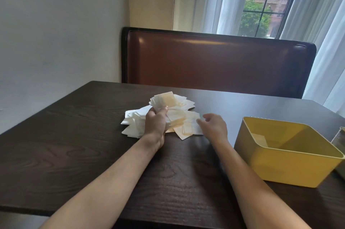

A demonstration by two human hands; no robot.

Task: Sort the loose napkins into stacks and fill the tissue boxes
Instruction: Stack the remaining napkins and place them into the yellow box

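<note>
A loose pile of white and cream napkins (pixel 188 128) lies in the middle of the dark wooden table (pixel 74 144). My left hand (pixel 155 122) grips a fanned bunch of napkins (pixel 165 100), held upright above the pile. My right hand (pixel 214 126) hovers just right of the pile with fingers loosely curled, fingertips near a cream napkin, holding nothing. A yellow open tissue box (pixel 257 165) stands at the right of the table, with one napkin lying in its bottom.
A second dark object (pixel 340 152) is cut off at the right edge beside the yellow box. A brown leather bench back (pixel 214 61) stands behind the table. White wall to the left, curtained window behind.
</note>
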